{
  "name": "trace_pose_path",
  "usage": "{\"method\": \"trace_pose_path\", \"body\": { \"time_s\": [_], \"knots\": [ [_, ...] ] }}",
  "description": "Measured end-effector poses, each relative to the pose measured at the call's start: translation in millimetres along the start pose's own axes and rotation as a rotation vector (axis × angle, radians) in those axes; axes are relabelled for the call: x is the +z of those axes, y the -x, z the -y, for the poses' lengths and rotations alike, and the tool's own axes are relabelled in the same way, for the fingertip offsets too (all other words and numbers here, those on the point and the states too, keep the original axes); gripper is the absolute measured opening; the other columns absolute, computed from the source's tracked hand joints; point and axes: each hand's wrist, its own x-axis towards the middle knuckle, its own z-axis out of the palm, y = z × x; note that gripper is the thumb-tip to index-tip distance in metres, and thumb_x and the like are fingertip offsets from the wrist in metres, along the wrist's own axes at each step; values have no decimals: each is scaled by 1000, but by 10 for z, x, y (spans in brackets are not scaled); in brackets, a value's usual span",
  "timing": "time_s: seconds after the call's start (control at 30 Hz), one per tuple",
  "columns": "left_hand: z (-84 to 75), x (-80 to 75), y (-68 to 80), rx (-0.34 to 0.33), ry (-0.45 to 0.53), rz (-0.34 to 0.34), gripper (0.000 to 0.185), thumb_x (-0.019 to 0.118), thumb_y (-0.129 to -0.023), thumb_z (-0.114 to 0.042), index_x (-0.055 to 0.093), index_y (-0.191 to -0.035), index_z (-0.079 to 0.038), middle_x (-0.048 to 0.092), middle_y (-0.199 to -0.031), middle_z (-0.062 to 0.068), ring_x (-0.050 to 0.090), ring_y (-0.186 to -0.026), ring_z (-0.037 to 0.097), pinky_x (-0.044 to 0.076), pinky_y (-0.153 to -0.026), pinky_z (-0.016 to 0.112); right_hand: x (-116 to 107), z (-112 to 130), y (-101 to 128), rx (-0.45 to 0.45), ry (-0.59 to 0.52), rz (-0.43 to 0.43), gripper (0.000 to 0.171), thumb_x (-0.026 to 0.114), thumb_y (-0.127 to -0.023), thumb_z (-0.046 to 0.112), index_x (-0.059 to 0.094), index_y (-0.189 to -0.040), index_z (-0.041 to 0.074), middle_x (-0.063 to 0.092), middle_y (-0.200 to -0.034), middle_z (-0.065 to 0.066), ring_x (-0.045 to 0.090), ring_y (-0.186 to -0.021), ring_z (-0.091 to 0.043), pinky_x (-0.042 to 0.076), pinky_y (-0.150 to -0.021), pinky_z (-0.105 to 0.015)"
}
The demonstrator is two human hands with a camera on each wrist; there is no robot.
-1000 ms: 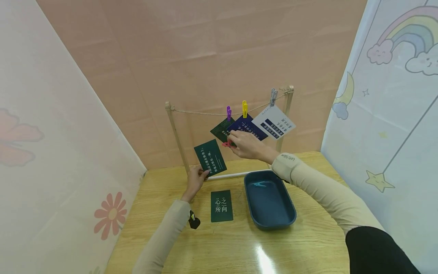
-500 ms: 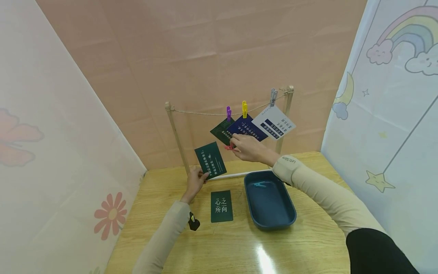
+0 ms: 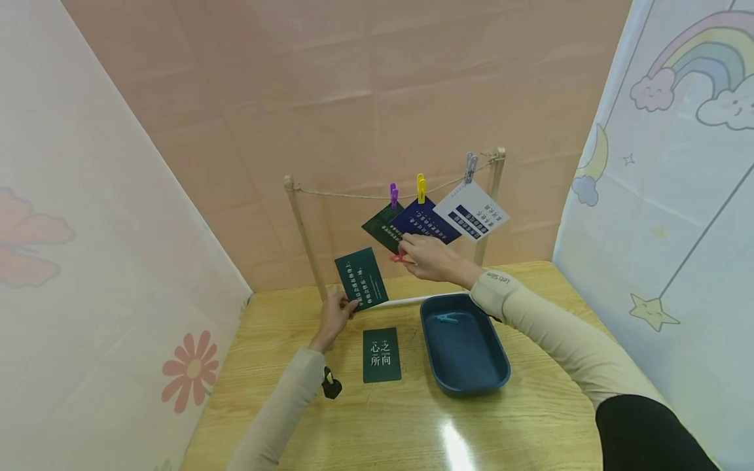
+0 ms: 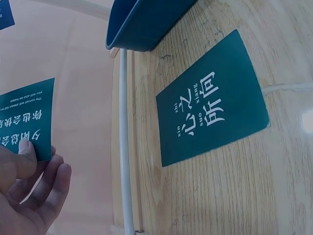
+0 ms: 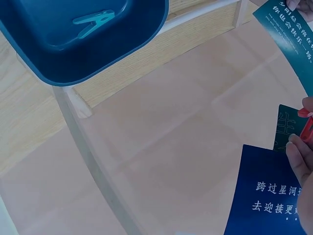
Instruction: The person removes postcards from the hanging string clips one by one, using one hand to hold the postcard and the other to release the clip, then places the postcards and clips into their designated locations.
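Note:
My left hand (image 3: 336, 314) pinches a dark green card (image 3: 362, 278) by its lower left corner, thumb on the printed face, and holds it tilted below the string. In my right hand (image 3: 432, 256) is a red clothespin (image 3: 400, 260), gripped between thumb and fingers to the right of that card. Behind the right hand hang a green card (image 3: 381, 226) under a purple clothespin (image 3: 394, 195), a navy card (image 3: 424, 219) under a yellow clothespin (image 3: 421, 188), and a white card (image 3: 471, 210) under a grey clothespin (image 3: 470, 168). The right hand overlaps the navy card's lower edge.
The string (image 3: 347, 195) runs between two wooden posts (image 3: 305, 235) over a white bar (image 3: 406, 301). Another green card (image 3: 381, 366) lies flat on the wooden table (image 3: 412, 432). Beside it stands a blue bin (image 3: 501, 369) with a light blue clothespin (image 3: 446, 318) inside.
Both hands have lowered slightly, the left with its green card and the right with the red clothespin. The hanging cards have stayed in place.

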Motion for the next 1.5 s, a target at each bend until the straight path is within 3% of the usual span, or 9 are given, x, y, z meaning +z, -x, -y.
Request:
{"method": "trace_pose_path", "body": {
  "time_s": [0.2, 0.47, 0.7, 1.07, 1.3, 1.5],
  "knots": [
    [13, -34, 3, -27, -27, 12, 14, 62, -97, -2, 62, -90, 9, 69, -83, 21, 69, -76, 41, 58, -63, 34, 10, -11, 18, 13, 13, 15, 19, 74, -86, 11, 65, -100, 4, 57, -93, -7, 56, -76, -19, 54, -69, -34],
    [65, -48, 7, -7, -55, 28, 15, 63, -96, -3, 62, -89, 11, 69, -80, 17, 69, -73, 36, 56, -59, 29, 29, -3, 53, 70, -26, 101, 19, 71, -89, 12, 64, -105, 4, 58, -99, -8, 57, -79, -18, 55, -67, -33],
    [88, -53, 17, 12, -56, 40, 15, 62, -96, 0, 60, -86, 10, 69, -78, 19, 68, -74, 43, 55, -57, 30, 65, -10, 75, 90, -24, 129, 20, 72, -89, 13, 64, -106, 6, 59, -101, -6, 59, -81, -18, 56, -67, -33],
    [110, -69, 39, -40, -67, 75, 9, 64, -95, 0, 64, -91, 9, 68, -76, 16, 68, -67, 32, 55, -56, 27, 149, -41, 154, 100, -61, 189, 19, 72, -89, 13, 63, -104, 6, 59, -99, -6, 58, -84, -18, 55, -74, -33],
    [109, -60, 97, -63, -56, 105, 11, 63, -96, -2, 63, -90, 7, 68, -76, 17, 67, -73, 41, 55, -58, 33, 266, -48, 239, 103, -77, 210, 21, 71, -90, 15, 62, -106, 5, 59, -102, -7, 57, -84, -17, 54, -72, -31],
    [130, -47, 115, -68, -58, 120, 12, 62, -96, 0, 62, -91, 10, 67, -75, 17, 67, -73, 41, 56, -58, 33, 325, -67, 280, 103, -101, 202, 20, 73, -89, 15, 62, -104, 7, 58, -101, -5, 57, -78, -15, 53, -66, -28]
  ]
}}
